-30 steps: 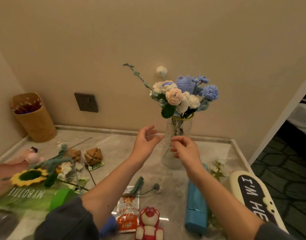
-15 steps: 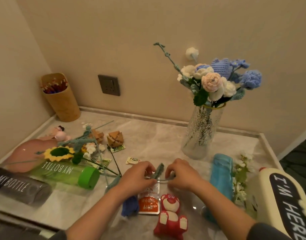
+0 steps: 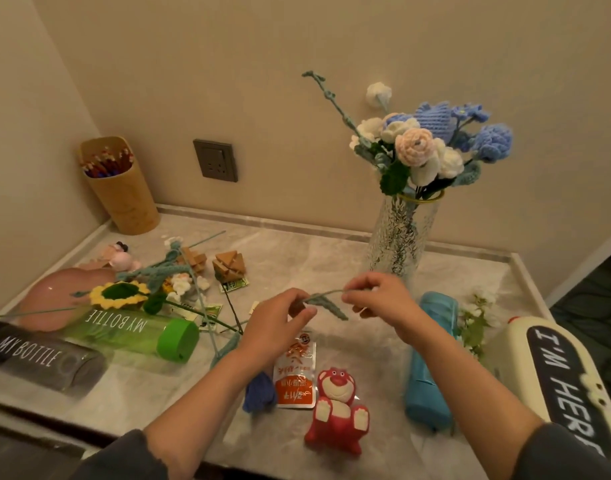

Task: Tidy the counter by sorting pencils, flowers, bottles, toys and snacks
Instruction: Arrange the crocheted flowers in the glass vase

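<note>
I see both hands raised over the counter [image 3: 331, 258] in front of the vase [image 3: 401, 237]: the left hand [image 3: 272, 323] and right hand [image 3: 380, 296] each pinch an end of one grey-green crochet stem [image 3: 326, 299], fingers closed on it, held clear of the surface. The vase holds a bunch of blue, white and pink crochet flowers [image 3: 432, 147]. Far left of the vase, a tan cup [image 3: 124, 199] in the corner is packed with pencils [image 3: 104, 164]. Left of the vase, loose flowers [image 3: 124, 294] lie tangled over a green bottle [image 3: 130, 330]. I cannot make out the small items beneath them.
</note>
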The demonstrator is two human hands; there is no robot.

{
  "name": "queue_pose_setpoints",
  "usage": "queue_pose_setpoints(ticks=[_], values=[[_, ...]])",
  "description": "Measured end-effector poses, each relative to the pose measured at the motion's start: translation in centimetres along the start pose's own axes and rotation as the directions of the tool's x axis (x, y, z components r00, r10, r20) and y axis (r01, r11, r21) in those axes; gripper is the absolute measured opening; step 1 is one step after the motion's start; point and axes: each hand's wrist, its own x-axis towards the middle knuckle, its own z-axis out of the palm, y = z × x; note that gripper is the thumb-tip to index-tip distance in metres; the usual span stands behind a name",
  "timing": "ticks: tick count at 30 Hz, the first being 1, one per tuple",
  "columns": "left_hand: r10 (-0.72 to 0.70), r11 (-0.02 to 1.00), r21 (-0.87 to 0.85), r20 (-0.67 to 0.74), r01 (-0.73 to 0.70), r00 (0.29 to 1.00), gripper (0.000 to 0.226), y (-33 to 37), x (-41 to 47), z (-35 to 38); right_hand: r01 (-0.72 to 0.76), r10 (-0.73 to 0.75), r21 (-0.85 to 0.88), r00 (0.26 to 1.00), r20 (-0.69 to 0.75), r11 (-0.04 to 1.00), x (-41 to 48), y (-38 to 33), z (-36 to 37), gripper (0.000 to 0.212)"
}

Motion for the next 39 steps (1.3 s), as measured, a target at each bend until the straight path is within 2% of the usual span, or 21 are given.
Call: queue_pose_setpoints(ticks=[3, 6, 8, 10, 13, 15, 17, 18, 22, 25, 29, 35, 39], values=[[0.060, 0.996, -0.068, -0.041, -0.063, 0.997, 0.007, 1.4, 1.1, -0.1, 0.052, 0.004, 0.331, 0.986, -0.166, 0.942, -0.2, -1.5, -1.2, 0.022], [0.104, 0.970, -0.213, -0.068, -0.116, 0.992, 0.014, 3.4, 2.3, 0.4, 0.126, -0.010, 0.585, 0.980, -0.198, 0.801, -0.5, -2.3, -2.1, 0.051], [0.115, 0.950, -0.282, -0.085, -0.134, 0.990, 0.016, 4.7, 3.1, 0.8, 0.147, -0.025, 0.569, 0.976, -0.216, 0.809, -1.0, -2.4, -2.2, 0.066], [0.121, 0.937, -0.318, -0.085, -0.142, 0.989, 0.015, 5.8, 3.7, 1.2, 0.212, -0.067, 0.413, 0.939, -0.337, 0.886, -1.6, -2.2, -2.5, 0.079], [0.112, 0.909, -0.394, -0.077, -0.133, 0.991, 0.015, 7.3, 4.5, 1.9, 0.284, -0.116, 0.303, 0.874, -0.472, 0.909, -2.5, -2.1, -3.6, 0.099], [0.132, 0.879, -0.454, -0.060, -0.145, 0.989, 0.016, 8.8, 4.7, 2.2, 0.219, -0.099, 0.285, 0.919, -0.381, 0.933, -3.1, -2.1, -4.4, 0.091], [0.150, 0.842, -0.518, -0.039, -0.149, 0.988, 0.016, 10.4, 5.0, 2.7, 0.150, -0.086, 0.253, 0.965, -0.247, 0.956, -3.7, -2.0, -5.0, 0.058], [0.155, 0.824, -0.547, -0.036, -0.149, 0.987, 0.016, 11.3, 5.2, 2.9, 0.162, -0.099, 0.259, 0.966, -0.240, 0.952, -3.9, -2.0, -5.1, 0.044], [0.172, 0.761, -0.631, -0.027, -0.150, 0.985, 0.016, 14.5, 6.0, 3.4, 0.327, -0.175, 0.337, 0.895, -0.411, 0.883, -4.4, -3.4, -5.8, 0.010], [0.195, 0.733, -0.667, 0.024, -0.130, 0.980, 0.018, 16.5, 6.6, 3.4, 0.402, -0.266, 0.227, 0.847, -0.460, 0.887, -4.6, -5.0, -6.9, 0.011], [0.195, 0.729, -0.672, 0.027, -0.127, 0.980, 0.016, 18.1, 7.7, 2.9, 0.446, -0.298, 0.125, 0.755, -0.584, 0.886, -4.3, -8.0, -9.0, 0.006], [0.152, 0.751, -0.652, 0.015, -0.105, 0.988, 0.017, 18.9, 8.5, 2.4, 0.592, -0.519, -0.163, 0.502, -0.691, 0.789, -4.2, -15.0, -12.8, 0.019], [0.105, 0.795, -0.603, 0.027, -0.068, 0.994, 0.027, 18.6, 8.7, 2.1, 0.598, -0.613, -0.327, 0.370, -0.698, 0.732, -4.3, -18.6, -14.1, 0.016]])
